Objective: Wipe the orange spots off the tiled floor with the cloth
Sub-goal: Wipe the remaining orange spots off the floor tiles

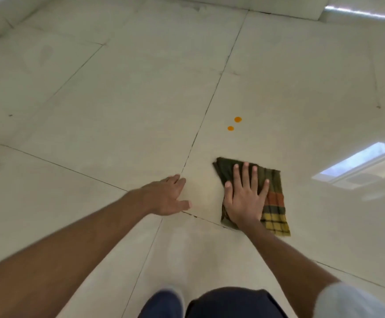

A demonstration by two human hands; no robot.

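Observation:
Two small orange spots (234,123) sit close together on a pale floor tile (290,99), just right of a grout line. Below them lies a folded checked cloth (275,203), dark green with orange and yellow bands. My right hand (244,198) lies flat on the cloth's left half, fingers spread and pointing toward the spots. The cloth's far edge is a short way from the nearer spot. My left hand (167,196) rests on the bare floor to the left of the cloth, fingers apart, holding nothing.
Large pale tiles with dark grout lines (200,127) spread all around. A white wall base (267,8) runs along the far edge. A window's reflection (358,166) shines on the floor at right. My knees in dark trousers (228,304) are at the bottom.

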